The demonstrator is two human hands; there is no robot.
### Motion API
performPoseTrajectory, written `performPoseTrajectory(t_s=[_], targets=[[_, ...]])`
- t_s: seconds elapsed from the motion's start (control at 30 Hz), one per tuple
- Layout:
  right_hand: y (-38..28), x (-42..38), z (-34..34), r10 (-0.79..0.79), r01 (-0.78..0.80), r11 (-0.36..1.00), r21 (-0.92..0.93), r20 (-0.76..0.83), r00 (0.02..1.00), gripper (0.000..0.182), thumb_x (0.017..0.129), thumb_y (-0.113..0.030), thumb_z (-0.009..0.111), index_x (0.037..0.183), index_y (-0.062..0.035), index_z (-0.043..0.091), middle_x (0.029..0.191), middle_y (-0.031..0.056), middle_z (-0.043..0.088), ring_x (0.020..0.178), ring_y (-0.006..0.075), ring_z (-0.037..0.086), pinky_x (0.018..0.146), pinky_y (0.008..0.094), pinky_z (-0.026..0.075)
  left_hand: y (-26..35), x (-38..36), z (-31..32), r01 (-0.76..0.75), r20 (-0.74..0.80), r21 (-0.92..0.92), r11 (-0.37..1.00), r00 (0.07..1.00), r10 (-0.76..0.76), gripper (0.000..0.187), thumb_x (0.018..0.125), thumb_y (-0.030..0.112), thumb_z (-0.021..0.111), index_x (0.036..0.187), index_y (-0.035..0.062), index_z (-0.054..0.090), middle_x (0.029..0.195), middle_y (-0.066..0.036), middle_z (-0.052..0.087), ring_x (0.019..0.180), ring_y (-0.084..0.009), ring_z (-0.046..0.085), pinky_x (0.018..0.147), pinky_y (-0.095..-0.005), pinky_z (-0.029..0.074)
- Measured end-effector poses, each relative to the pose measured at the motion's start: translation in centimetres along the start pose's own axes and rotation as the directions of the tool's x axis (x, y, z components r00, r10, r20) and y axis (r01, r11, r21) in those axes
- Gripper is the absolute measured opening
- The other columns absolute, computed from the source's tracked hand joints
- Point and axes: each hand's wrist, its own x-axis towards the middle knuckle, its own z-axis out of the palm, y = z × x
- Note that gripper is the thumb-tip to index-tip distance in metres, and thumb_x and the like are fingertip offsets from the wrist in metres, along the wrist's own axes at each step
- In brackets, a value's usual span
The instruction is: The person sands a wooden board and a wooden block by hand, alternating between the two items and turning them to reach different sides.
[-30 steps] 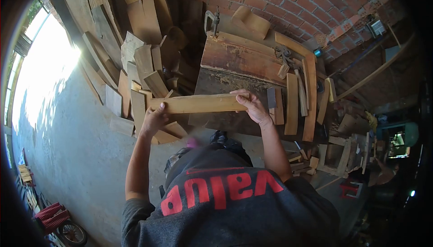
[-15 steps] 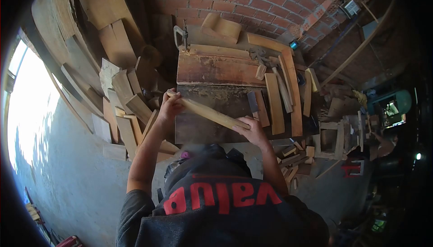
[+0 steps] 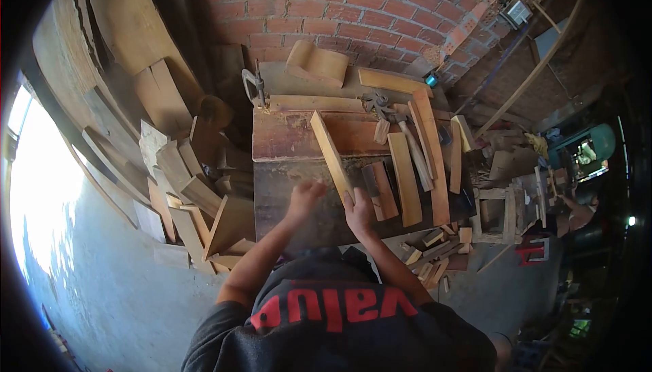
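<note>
A long pale wooden board (image 3: pixel 330 152) lies lengthwise on the dark workbench (image 3: pixel 285 168), running away from me. My right hand (image 3: pixel 358 210) grips its near end. My left hand (image 3: pixel 304 197) hovers just left of the board over the bench top, fingers loosely apart, holding nothing. Several other boards (image 3: pixel 407 175) lie side by side on the bench to the right of the held one.
A metal clamp (image 3: pixel 254 86) stands at the bench's far left corner. Offcuts and planks (image 3: pixel 183 175) are heaped on the floor at left. A brick wall (image 3: pixel 353 5) rises behind the bench. Scrap wood and a small frame (image 3: pixel 502 209) crowd the right.
The board was held crosswise in both hands, then swung around and set down lengthwise on the bench. My left hand has let go of it; my right still holds its near end.
</note>
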Motion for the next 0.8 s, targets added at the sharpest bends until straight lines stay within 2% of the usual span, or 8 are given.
performPoseTrajectory(t_s=[0.1,0.17,0.27,0.33,0.4,0.53,0.7,0.8], targets=[[0.3,1.3,2.3,0.032,-0.029,0.999,-0.037,0.079,0.996,0.026,0.098,-0.025,0.058,0.09,-0.0012,0.051,0.088,0.0218,0.057,0.08,0.0439,0.06,0.065,0.0503,0.047,11.3,-6.2,1.7,-0.155,-0.14,-0.085,0.984,0.98,0.142,0.033,0.101,0.032,0.059,0.079,0.007,0.062,0.074,-0.005,0.066,0.082,-0.016,0.063,0.083,-0.0318,0.047],[0.2,1.5,3.9,0.007,0.011,0.99,-0.139,0.131,0.991,0.022,0.098,-0.022,0.056,0.095,-0.0019,0.049,0.093,0.0214,0.057,0.079,0.044,0.061,0.064,0.0518,0.049,17.7,-10.4,1.2,-0.509,-0.153,-0.108,0.854,0.857,0.491,0.023,0.099,0.024,0.058,0.087,0.004,0.058,0.083,-0.011,0.066,0.083,-0.0191,0.062,0.085,-0.0336,0.047],[0.1,0.1,5.9,0.104,-0.073,0.983,-0.171,0.185,0.977,0.023,0.098,-0.024,0.056,0.098,-0.0032,0.047,0.092,0.0225,0.057,0.079,0.0458,0.06,0.065,0.0534,0.049,25.1,-17.1,1.3,-0.951,-0.193,-0.125,0.284,0.304,0.933,0.011,0.094,0.016,0.059,0.095,0.0058,0.056,0.094,-0.008,0.058,0.087,-0.02,0.059,0.076,-0.0333,0.048],[-0.2,0.2,6.0,0.083,-0.051,0.985,-0.167,0.191,0.978,0.023,0.098,-0.024,0.056,0.099,-0.0032,0.047,0.093,0.0227,0.057,0.079,0.046,0.06,0.065,0.0539,0.05,27.4,-21.8,1.4,-0.957,-0.188,-0.274,0.091,0.146,0.971,0.009,0.094,0.015,0.061,0.094,0.0065,0.059,0.095,-0.007,0.055,0.087,-0.0159,0.058,0.075,-0.0288,0.047],[-0.5,0.1,6.2,0.069,-0.035,0.986,-0.165,0.203,0.977,0.022,0.097,-0.023,0.056,0.1,-0.0032,0.046,0.095,0.023,0.056,0.079,0.0461,0.06,0.065,0.0543,0.051,27.8,-23.3,-0.4,-0.9,-0.208,-0.358,-0.247,-0.181,0.961,0.01,0.095,0.016,0.062,0.094,0.0062,0.062,0.091,-0.006,0.055,0.08,-0.014,0.059,0.065,-0.0267,0.049],[-0.2,0.2,6.1,0.081,-0.05,0.987,-0.155,0.2,0.976,0.022,0.096,-0.02,0.058,0.1,-0.0015,0.046,0.098,0.0241,0.056,0.082,0.0464,0.06,0.068,0.0538,0.051,30.8,-24.6,0.7,-0.765,-0.019,-0.641,-0.071,-0.077,0.997,0.006,0.092,0.006,0.063,0.093,0.006,0.069,0.105,-0.009,0.063,0.092,-0.0188,0.062,0.083,-0.0308,0.053],[-0.1,-0.4,5.7,0.075,-0.055,0.993,-0.107,0.191,0.979,0.027,0.089,-0.012,0.064,0.104,0.0013,0.046,0.102,0.0266,0.054,0.094,0.0476,0.058,0.079,0.0529,0.049,31.3,-25.5,3.1,-0.537,-0.51,-0.617,-0.576,-0.285,0.812,0.004,0.089,0.001,0.066,0.09,0.0037,0.069,0.095,-0.008,0.065,0.09,-0.0184,0.062,0.075,-0.0283,0.055],[-0.3,-1.1,5.3,0.082,-0.069,0.994,-0.08,0.164,0.983,0.03,0.088,-0.011,0.066,0.106,0.002,0.046,0.105,0.0272,0.053,0.098,0.0477,0.056,0.083,0.0523,0.048,30.9,-27.5,4.1,-0.535,-0.567,-0.637,-0.554,-0.162,0.808,0.004,0.087,-0.001,0.067,0.089,0.0029,0.068,0.093,-0.007,0.065,0.085,-0.0189,0.063,0.075,-0.0269,0.055]])
